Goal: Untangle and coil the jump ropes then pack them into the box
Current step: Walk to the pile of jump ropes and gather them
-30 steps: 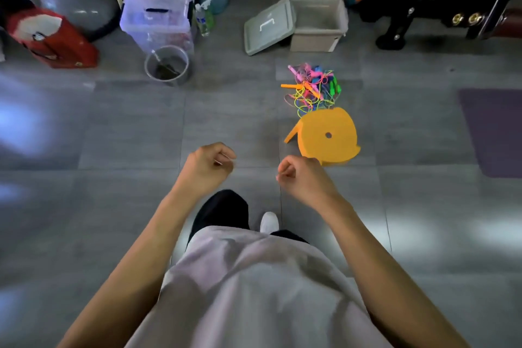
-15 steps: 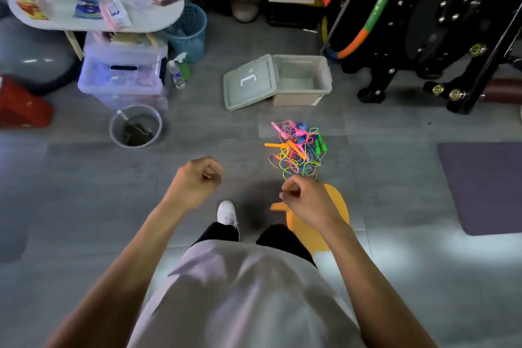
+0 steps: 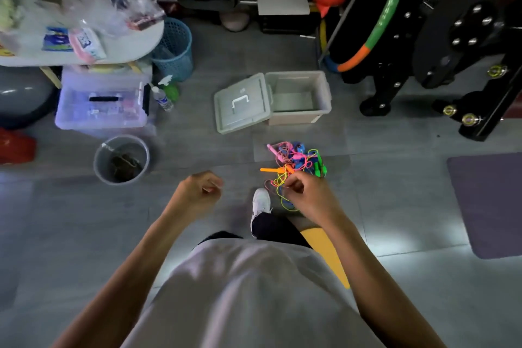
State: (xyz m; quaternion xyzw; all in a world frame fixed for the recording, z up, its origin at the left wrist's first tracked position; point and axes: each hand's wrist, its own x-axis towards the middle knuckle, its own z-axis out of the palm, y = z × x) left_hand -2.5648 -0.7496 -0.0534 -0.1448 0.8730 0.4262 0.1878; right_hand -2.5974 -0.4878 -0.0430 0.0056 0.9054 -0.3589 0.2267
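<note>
Overhead, both fists (image 3: 199,191) (image 3: 306,195) curled, empty.

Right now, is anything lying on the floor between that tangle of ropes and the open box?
Nothing visible does. Only bare grey floor separates the jump ropes from the box. The box stands open, and its lid leans against its left side, clear of that path.

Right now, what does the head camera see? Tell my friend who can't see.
A tangled pile of bright jump ropes lies on the grey floor before a standing person. Beyond it sits an open box, its lid beside it. Both fists, left hand and right hand, look empty.
</note>
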